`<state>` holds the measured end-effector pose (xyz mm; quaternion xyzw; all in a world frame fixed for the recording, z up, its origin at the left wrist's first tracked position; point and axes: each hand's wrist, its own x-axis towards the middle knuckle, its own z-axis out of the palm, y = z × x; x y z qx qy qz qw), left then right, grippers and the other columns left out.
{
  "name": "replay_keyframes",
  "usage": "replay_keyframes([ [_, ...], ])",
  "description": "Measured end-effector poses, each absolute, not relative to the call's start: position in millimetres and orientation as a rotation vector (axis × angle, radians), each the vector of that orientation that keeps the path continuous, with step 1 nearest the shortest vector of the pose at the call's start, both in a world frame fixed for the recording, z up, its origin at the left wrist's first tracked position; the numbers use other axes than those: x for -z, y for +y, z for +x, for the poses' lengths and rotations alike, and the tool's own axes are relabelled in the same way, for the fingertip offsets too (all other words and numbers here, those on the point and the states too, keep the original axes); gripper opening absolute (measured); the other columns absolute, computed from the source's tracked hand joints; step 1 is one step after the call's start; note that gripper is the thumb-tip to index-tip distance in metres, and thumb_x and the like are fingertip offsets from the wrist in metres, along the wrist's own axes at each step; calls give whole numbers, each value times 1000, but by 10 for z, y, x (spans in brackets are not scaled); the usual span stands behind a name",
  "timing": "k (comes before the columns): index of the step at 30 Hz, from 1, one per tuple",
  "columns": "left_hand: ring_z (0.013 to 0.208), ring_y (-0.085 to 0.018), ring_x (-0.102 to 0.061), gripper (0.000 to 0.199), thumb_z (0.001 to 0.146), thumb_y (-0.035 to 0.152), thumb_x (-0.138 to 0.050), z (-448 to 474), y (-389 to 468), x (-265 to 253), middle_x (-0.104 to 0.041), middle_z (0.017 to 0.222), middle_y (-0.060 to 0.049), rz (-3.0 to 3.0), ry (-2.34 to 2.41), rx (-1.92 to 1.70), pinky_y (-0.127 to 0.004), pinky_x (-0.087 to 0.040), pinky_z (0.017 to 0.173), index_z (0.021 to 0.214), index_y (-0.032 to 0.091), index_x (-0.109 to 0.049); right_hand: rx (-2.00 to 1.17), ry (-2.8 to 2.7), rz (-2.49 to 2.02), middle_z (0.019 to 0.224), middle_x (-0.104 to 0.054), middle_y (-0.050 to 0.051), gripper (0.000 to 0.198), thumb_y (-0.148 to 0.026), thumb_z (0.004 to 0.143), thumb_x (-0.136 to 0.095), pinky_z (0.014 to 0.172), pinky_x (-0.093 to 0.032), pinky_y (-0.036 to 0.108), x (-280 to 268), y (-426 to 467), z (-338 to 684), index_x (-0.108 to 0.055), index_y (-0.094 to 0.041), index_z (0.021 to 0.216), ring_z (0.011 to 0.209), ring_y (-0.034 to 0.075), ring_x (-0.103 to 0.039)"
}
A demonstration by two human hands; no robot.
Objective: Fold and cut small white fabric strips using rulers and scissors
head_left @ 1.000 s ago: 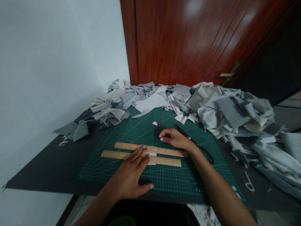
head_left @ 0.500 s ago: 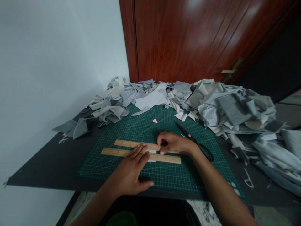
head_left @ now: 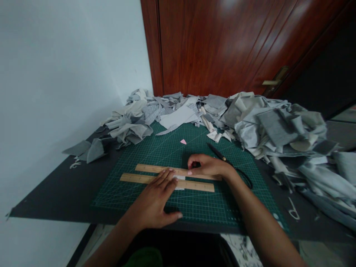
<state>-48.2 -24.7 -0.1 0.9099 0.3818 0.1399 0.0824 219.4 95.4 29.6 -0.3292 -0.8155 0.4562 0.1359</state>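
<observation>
The flat left hand (head_left: pixel 155 203), thumb spread, should press both rulers (head_left: pixel 198 185) evenly; whether the curled right hand (head_left: pixel 207 165) pinches anything is unclear.

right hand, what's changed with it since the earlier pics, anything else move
The right hand moved toward the person, then drew back slightly; its thumb is now at the far ruler. No visible grasp or release. The left hand stays on both rulers; the near ruler, scissors and pink scrap lie as before.
</observation>
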Motion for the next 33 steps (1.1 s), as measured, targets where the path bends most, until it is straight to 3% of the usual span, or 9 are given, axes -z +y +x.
replay_keyframes([
  [4,153,-40,-30,90,78,59,-76,-484,-245,7,-38,162,-22,2709,1137,-436,-59,-31,123,149,13,-44,-1376,-2232,-952,74,-55,-3,40,-55,95,-59,63,-36,26,-252,1066,2274,-66,-17,87,68,14,-48],
  [18,150,-42,-34,91,77,58,-77,-469,-234,-22,-40,159,-26,2729,1150,-414,-59,-35,121,147,8,-47,-1366,-2011,-1005,82,-67,3,41,-58,93,-62,73,-45,30,-174,1126,2245,-65,-17,87,75,16,-57],
  [27,150,-41,-34,89,75,56,-79,-474,-246,-11,-41,160,-22,2680,1143,-472,-58,-33,122,147,14,-48,-1208,-2127,-829,84,-67,0,7,-23,90,-70,68,-46,25,-189,814,1872,-73,-18,92,74,14,-60],
  [33,152,-42,-31,91,75,59,-78,-457,-261,-34,-38,161,-25,2699,1163,-395,-60,-32,122,145,9,-49,-819,-2332,-837,92,-69,4,13,-9,91,-68,77,-48,26,-209,648,1736,-77,-18,94,83,16,-65],
])
